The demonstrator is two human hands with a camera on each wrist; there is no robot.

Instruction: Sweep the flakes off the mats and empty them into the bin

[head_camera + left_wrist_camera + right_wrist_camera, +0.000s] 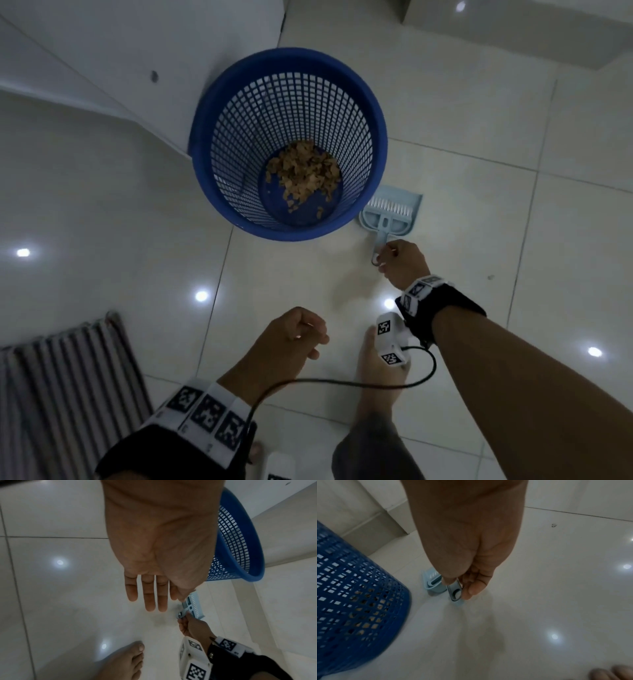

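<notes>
A blue mesh bin (287, 58) stands on the tiled floor with a heap of brown flakes (305, 169) at its bottom. Just right of it lies a light blue dustpan (394, 219) with its brush (392, 205) nested in it. My right hand (400, 260) pinches the end of the dustpan handle (455, 595) between thumb and fingers, low over the floor. My left hand (291, 339) hangs relaxed in front of the bin and holds nothing; in the left wrist view its fingers (150, 601) are straight. A striped mat (65, 377) shows at lower left.
A white wall corner (137, 68) stands behind and left of the bin. My bare foot (373, 383) is on the tiles below the right wrist. A small dark speck (490, 277) lies on the floor to the right.
</notes>
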